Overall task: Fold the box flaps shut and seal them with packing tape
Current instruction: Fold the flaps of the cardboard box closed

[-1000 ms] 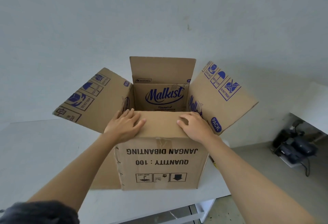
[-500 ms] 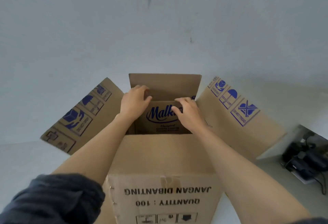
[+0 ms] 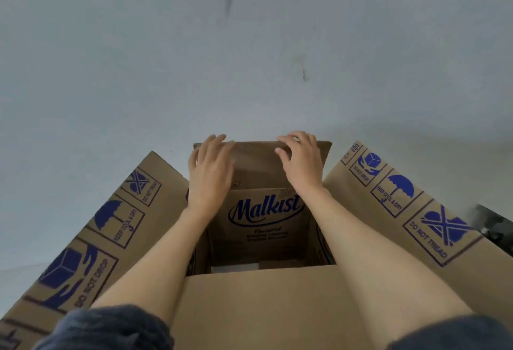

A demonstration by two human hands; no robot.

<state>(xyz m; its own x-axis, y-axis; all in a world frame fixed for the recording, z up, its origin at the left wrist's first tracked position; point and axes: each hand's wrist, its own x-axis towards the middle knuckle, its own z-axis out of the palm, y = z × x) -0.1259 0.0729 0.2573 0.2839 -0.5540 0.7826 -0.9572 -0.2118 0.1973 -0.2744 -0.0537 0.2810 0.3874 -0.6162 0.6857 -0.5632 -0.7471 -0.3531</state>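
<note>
A brown cardboard box (image 3: 266, 227) with blue "Malkist" print fills the lower view. Its near flap (image 3: 258, 308) lies folded flat over the opening. The far flap (image 3: 258, 166) stands upright. The left flap (image 3: 111, 225) and right flap (image 3: 402, 197) spread outward. My left hand (image 3: 211, 175) rests on the far flap's left part, fingers straight and reaching its top edge. My right hand (image 3: 302, 163) is at the flap's right part, its fingers curled over the top edge and its thumb on the front. No packing tape is in view.
A plain pale wall rises behind the box. A strip of white table (image 3: 16, 274) shows at the lower left. Dark equipment (image 3: 497, 227) sits on the floor at the right edge. Something white (image 3: 236, 268) lies inside the box.
Both hands left the near flap, which stays folded down, and reached across the opening up to the far flap's top edge. The view has moved closer over the box.
</note>
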